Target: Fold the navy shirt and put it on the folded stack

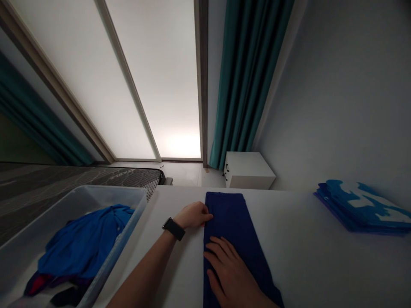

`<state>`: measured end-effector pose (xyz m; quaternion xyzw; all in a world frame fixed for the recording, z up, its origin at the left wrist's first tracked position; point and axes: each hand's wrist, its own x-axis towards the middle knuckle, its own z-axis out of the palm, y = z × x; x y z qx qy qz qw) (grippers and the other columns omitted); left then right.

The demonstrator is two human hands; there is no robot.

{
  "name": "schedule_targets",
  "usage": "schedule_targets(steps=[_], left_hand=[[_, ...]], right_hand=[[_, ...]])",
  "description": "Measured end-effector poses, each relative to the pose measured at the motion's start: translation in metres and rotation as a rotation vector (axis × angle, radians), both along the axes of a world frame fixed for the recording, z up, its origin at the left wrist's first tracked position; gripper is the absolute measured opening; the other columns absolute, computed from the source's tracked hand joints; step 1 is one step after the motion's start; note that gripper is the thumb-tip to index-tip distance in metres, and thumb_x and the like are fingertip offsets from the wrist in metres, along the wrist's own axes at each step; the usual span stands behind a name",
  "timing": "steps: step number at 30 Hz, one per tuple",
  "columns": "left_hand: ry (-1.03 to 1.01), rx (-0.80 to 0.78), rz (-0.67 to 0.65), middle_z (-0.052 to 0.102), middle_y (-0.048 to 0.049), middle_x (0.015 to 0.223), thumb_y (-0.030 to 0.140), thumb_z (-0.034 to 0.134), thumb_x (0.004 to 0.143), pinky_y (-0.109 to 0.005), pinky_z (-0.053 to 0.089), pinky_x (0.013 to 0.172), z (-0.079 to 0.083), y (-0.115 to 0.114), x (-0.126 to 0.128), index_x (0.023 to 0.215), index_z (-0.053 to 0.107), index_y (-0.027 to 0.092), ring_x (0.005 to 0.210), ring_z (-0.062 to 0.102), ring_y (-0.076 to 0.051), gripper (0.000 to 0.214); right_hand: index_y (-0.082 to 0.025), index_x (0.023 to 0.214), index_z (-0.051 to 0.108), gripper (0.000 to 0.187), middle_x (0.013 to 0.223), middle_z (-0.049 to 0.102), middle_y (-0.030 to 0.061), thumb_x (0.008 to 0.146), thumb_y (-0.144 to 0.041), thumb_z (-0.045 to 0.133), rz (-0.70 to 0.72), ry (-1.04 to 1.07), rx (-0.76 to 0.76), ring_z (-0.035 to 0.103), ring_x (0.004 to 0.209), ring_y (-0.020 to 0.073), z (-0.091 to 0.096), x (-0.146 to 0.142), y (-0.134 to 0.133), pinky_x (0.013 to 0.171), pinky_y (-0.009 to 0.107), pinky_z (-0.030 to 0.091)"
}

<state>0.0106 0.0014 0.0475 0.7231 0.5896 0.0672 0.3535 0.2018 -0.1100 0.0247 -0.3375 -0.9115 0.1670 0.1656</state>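
Note:
A dark blue garment lies on the white table, folded into a long strip that widens slightly toward me; its kind I cannot make out. At its left edge, near the far end, my left hand pinches the cloth between thumb and curled fingers. A black watch sits on that wrist. Closer to me, my right hand rests flat on the garment with its fingers spread toward the left edge. The near end of the cloth runs out of view.
To the left stands a clear plastic bin holding a crumpled blue garment and darker cloth. Folded blue-and-white clothes are stacked on the right of the table. Beyond are a white cabinet and a teal curtain.

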Motion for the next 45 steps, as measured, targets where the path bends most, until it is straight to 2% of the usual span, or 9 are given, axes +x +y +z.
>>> schedule_targets(steps=[3, 6, 12, 20, 27, 32, 38, 42, 45], left_hand=[[-0.061, -0.014, 0.013, 0.069, -0.0026, 0.058, 0.039, 0.051, 0.082, -0.024, 0.040, 0.058, -0.005, 0.001, 0.002, 0.065, 0.066, 0.017, 0.060, 0.060, -0.016, 0.031], [-0.159, -0.073, 0.014, 0.070, -0.0022, 0.060, 0.039, 0.049, 0.083, -0.024, 0.039, 0.051, -0.010, 0.003, 0.001, 0.070, 0.063, 0.017, 0.050, 0.055, -0.013, 0.030], [-0.243, -0.214, 0.067, 0.071, -0.0018, 0.061, 0.041, 0.051, 0.084, -0.023, 0.038, 0.045, -0.008, 0.001, -0.003, 0.075, 0.058, 0.017, 0.042, 0.053, -0.011, 0.027], [-0.346, -0.346, 0.103, 0.068, -0.0008, 0.057, 0.050, 0.060, 0.079, -0.022, 0.039, 0.044, -0.007, -0.022, -0.008, 0.076, 0.053, 0.018, 0.042, 0.056, -0.012, 0.033], [-0.381, -0.435, 0.075, 0.070, -0.0024, 0.061, 0.049, 0.070, 0.072, -0.019, 0.029, 0.039, -0.004, -0.020, -0.007, 0.080, 0.049, 0.019, 0.046, 0.062, -0.013, 0.037], [-0.383, -0.446, 0.050, 0.070, -0.0030, 0.062, 0.047, 0.072, 0.069, -0.019, 0.028, 0.039, -0.003, -0.019, -0.006, 0.077, 0.048, 0.019, 0.047, 0.061, -0.013, 0.037], [-0.357, -0.351, 0.062, 0.069, 0.0009, 0.059, 0.040, 0.065, 0.074, -0.019, 0.028, 0.035, -0.008, -0.019, -0.004, 0.071, 0.048, 0.019, 0.032, 0.043, -0.005, 0.027], [-0.450, -0.431, 0.066, 0.071, -0.0010, 0.064, 0.042, 0.064, 0.075, -0.018, 0.026, 0.033, -0.013, -0.017, -0.008, 0.074, 0.043, 0.020, 0.031, 0.044, -0.005, 0.030], [-0.539, -0.524, 0.062, 0.071, -0.0010, 0.064, 0.048, 0.064, 0.075, -0.018, 0.030, 0.034, -0.017, -0.017, -0.010, 0.080, 0.036, 0.022, 0.034, 0.053, -0.009, 0.038]], right_hand=[[-0.019, 0.123, 0.060, 0.034, 0.130, 0.060, 0.0048, 0.092, -0.023, 0.047, 0.068, -0.026, 0.021, 0.044, 0.129, 0.0217, 0.005, 0.000, 0.000, 0.115, 0.042, 0.031], [-0.019, 0.122, 0.060, 0.034, 0.132, 0.059, 0.0052, 0.092, -0.026, 0.047, 0.117, -0.046, 0.046, 0.044, 0.130, 0.0223, 0.007, 0.001, 0.000, 0.116, 0.042, 0.028], [-0.019, 0.120, 0.061, 0.032, 0.128, 0.062, 0.0051, 0.092, -0.028, 0.047, 0.108, -0.065, 0.039, 0.045, 0.129, 0.0224, 0.007, 0.001, -0.001, 0.116, 0.041, 0.028], [-0.020, 0.117, 0.061, 0.030, 0.125, 0.062, 0.0057, 0.091, -0.026, 0.047, 0.106, -0.044, 0.008, 0.046, 0.127, 0.0215, 0.010, -0.001, -0.001, 0.115, 0.042, 0.028], [-0.020, 0.114, 0.061, 0.027, 0.124, 0.062, 0.0057, 0.091, -0.024, 0.048, 0.109, -0.029, 0.009, 0.047, 0.125, 0.0216, 0.008, 0.000, -0.002, 0.115, 0.042, 0.030], [-0.020, 0.110, 0.062, 0.024, 0.119, 0.063, 0.0067, 0.089, -0.022, 0.049, 0.093, 0.000, 0.016, 0.050, 0.122, 0.0209, 0.008, -0.001, -0.001, 0.114, 0.042, 0.032], [-0.020, 0.106, 0.063, 0.022, 0.116, 0.064, 0.0058, 0.089, -0.019, 0.049, 0.110, -0.003, 0.000, 0.051, 0.120, 0.0206, 0.009, -0.001, -0.001, 0.114, 0.042, 0.031], [-0.020, 0.103, 0.063, 0.020, 0.115, 0.064, 0.0058, 0.090, -0.019, 0.048, 0.116, -0.015, 0.007, 0.050, 0.121, 0.0209, 0.006, -0.001, -0.002, 0.115, 0.043, 0.029], [-0.019, 0.102, 0.063, 0.020, 0.114, 0.064, 0.0058, 0.090, -0.019, 0.047, 0.126, -0.004, 0.012, 0.050, 0.121, 0.0199, 0.001, -0.001, -0.003, 0.116, 0.042, 0.027]])
